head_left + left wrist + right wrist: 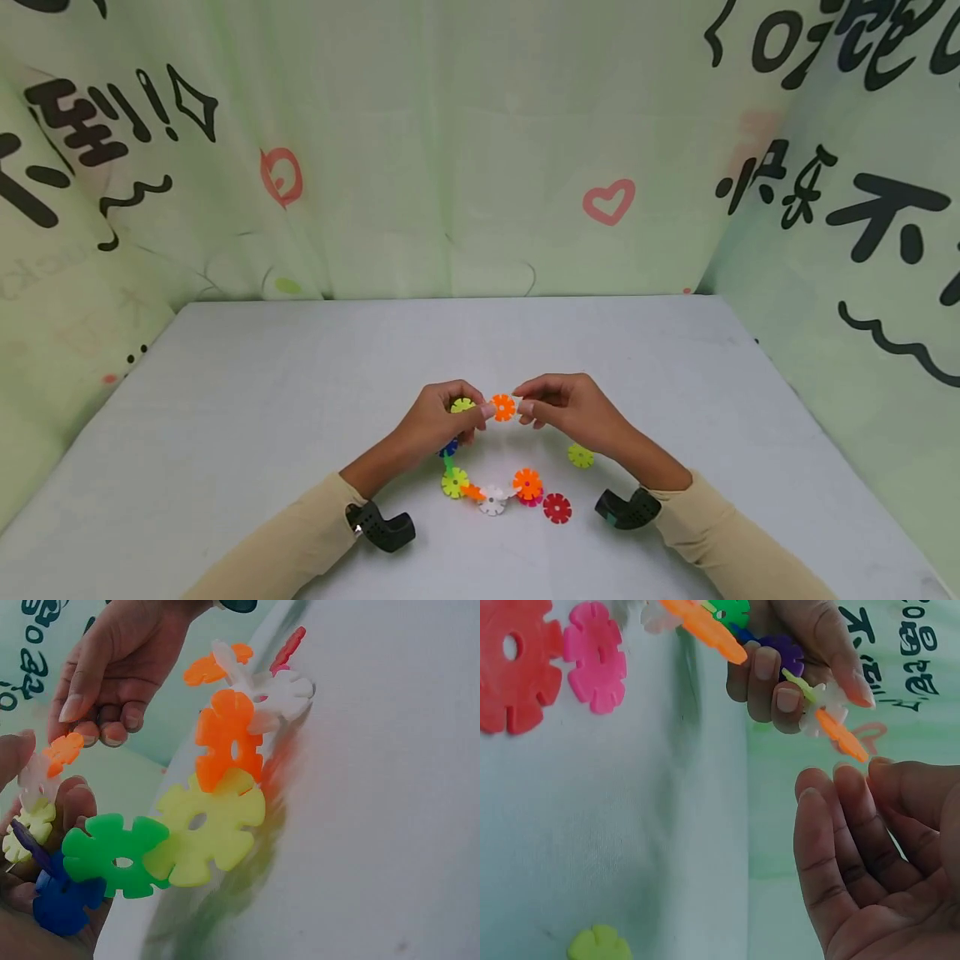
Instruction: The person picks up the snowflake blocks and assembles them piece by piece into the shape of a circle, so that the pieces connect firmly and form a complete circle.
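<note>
My left hand [448,410] holds one end of a chain of notched plastic snowflake discs, its thumb and fingers pinching around a white disc [37,780]. An orange disc [502,407] is slotted into that white one and sticks out toward my right hand [566,404]. The right fingertips lie right at the orange disc's edge, loosely bent and apart, gripping nothing. Below the left hand the chain runs through a blue disc [64,904], a green disc [116,855], a yellow disc [210,829], another orange disc [227,742] and a white one [289,697].
At the chain's far end, another orange disc [528,482] overlaps a pink disc [596,656], with a red disc [557,508] beside them. A loose yellow-green disc [581,455] lies under the right forearm. A printed curtain [450,167] closes off the white table's [300,375] back and sides.
</note>
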Demonstrator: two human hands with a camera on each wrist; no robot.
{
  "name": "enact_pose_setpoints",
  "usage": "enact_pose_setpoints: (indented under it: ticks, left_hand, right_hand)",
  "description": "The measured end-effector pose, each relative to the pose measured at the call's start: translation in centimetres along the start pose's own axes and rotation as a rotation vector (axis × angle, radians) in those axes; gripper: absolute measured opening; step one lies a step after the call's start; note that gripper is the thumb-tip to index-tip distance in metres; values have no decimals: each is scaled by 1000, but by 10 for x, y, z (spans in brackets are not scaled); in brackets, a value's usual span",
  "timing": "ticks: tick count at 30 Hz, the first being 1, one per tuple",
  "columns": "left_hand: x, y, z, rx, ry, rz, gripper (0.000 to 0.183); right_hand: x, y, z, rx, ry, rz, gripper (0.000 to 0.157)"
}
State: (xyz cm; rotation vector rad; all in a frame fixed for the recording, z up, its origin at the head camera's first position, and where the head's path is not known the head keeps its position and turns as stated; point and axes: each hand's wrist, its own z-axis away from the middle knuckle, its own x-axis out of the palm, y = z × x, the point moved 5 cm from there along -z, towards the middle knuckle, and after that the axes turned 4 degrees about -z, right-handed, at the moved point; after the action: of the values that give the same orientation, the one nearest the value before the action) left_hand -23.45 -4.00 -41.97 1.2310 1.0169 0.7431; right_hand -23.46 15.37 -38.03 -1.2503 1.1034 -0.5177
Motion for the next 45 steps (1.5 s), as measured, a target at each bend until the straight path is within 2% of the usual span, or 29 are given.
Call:
enact_pose_setpoints:
  ticks: [6,14,23,33,40,45]
  left_hand:
    - [-2,2,1,12,5,-6,16]
    - [-5,3,2,0,13,36,10]
    - [-6,5,3,8,5,44,32]
    - [-6,2,2,-23,7,13,35]
    - [-9,-2,2,-71,47,62,31]
    - [-7,-4,1,-84,36,63,22]
  right_hand:
    - [-12,3,11,38,5,41,23]
    - [-21,13,24,67,-26,71,22]
    - [-34,23,40,42,-34,230,19]
    - [-50,34,59,49,-49,260,20]
    - [-47,38,62,78,-77,256,24]
    - [-42,40,61,77,-87,258,26]
